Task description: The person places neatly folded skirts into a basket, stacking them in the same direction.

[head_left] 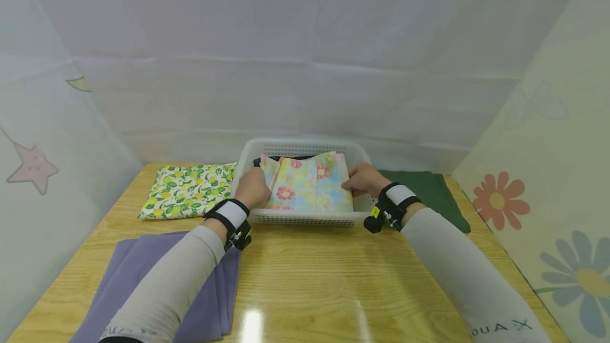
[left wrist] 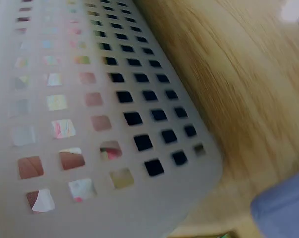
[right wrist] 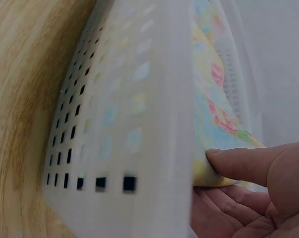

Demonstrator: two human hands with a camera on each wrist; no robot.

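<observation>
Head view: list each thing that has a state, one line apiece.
Floral cloth: folded, in the basket, held at both sides.
White basket: upright on the table.
Lemon-print cloth: folded flat, untouched.
Purple cloth: folded flat, under left forearm.
Green cloth: folded flat.
Left hand: gripping floral cloth.
Right hand: pinching floral cloth.

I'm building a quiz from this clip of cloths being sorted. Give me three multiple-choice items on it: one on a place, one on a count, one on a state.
1. Where is the floral cloth?
A. in the white basket
B. on the purple cloth
C. on the green cloth

2. How many cloths lie on the table outside the basket?
A. one
B. three
C. five

3. What is the right hand doing?
A. resting flat on the table
B. holding the floral cloth's edge
C. hanging idle

Answers: 1 A, it sits inside the basket walls. 2 B, lemon-print cloth, purple and green. 3 B, the right wrist view shows thumb and fingers pinching it.
</observation>
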